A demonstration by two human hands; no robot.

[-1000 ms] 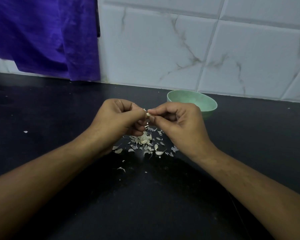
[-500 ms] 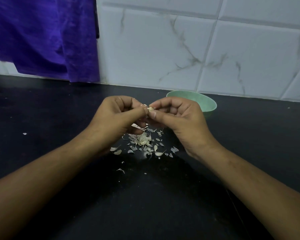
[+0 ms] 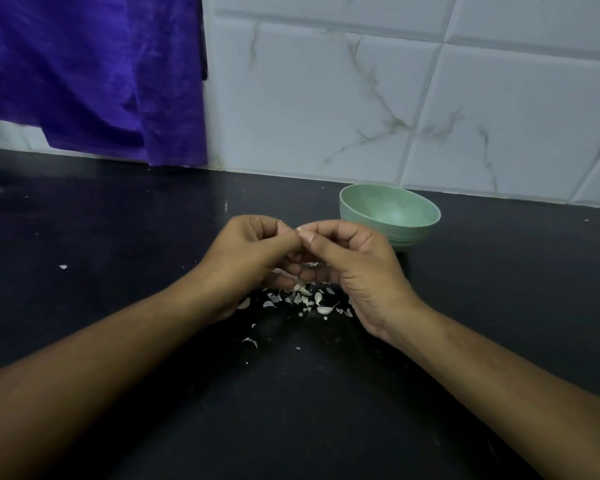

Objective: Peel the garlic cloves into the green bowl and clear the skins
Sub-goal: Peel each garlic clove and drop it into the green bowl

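While both forearms reach in from the near edge over the dark desk (image 3: 118, 254), the step in hand is, as I judge it, the peeling itself, and no clearing has begun. Nearest lie two stray flakes (image 3: 250, 341) of skin, apart from the rest. Just beyond them, under and between the wrists, sits one loose heap of garlic skins (image 3: 305, 299), too many small scraps to count. One larger curled piece (image 3: 324, 309) at its near side may be a skin or a clove; I cannot tell which. Above the heap the two hands meet. The left hand (image 3: 246, 258) has its fingers curled in, thumb and forefinger pinching, and the right hand (image 3: 354, 268) is curled likewise, its thumb and forefinger tips pressed against the left's. Between those tips shows a pale speck, one garlic clove (image 3: 297, 230) by my reading, mostly hidden and held off the desk by both hands. The next move, I judge, calls for a fine pull with the nails to strip whatever skin clings, then a short reach back and to the right to drop the clove into the one green bowl (image 3: 413, 235). It stands just behind the right hand, and no clove shows in the part of its inside that can be seen. One lone flake (image 3: 63, 266) lies well off to the left. Farthest back are the white tiled wall (image 3: 361, 98) and one purple cloth (image 3: 90, 74) hanging at the left.
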